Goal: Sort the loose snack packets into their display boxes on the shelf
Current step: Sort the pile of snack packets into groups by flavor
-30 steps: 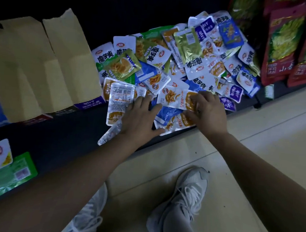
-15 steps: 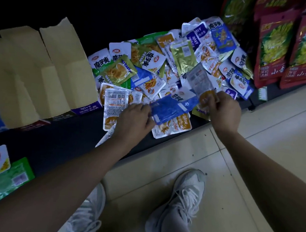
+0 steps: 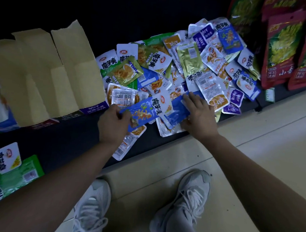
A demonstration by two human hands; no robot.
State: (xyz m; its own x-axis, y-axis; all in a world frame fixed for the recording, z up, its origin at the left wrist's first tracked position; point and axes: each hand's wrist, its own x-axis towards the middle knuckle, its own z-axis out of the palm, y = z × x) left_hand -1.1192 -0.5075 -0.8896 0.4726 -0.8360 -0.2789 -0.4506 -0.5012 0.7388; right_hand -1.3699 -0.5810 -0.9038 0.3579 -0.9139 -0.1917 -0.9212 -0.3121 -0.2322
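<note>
Pinching blue packet (image 3: 145,112) in left hand (image 3: 113,126)

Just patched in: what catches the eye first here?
A heap of snack packets covers the middle and right of the shelf. At its front edge the left hand pinches a printed blue packet while the right hand rests on a plain blue packet beside it. Open boxes stand at left.

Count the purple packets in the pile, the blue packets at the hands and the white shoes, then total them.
purple packets: 3
blue packets, one pinched by the left hand, one under the flat right hand: 2
white shoes: 2
Total: 7
</note>
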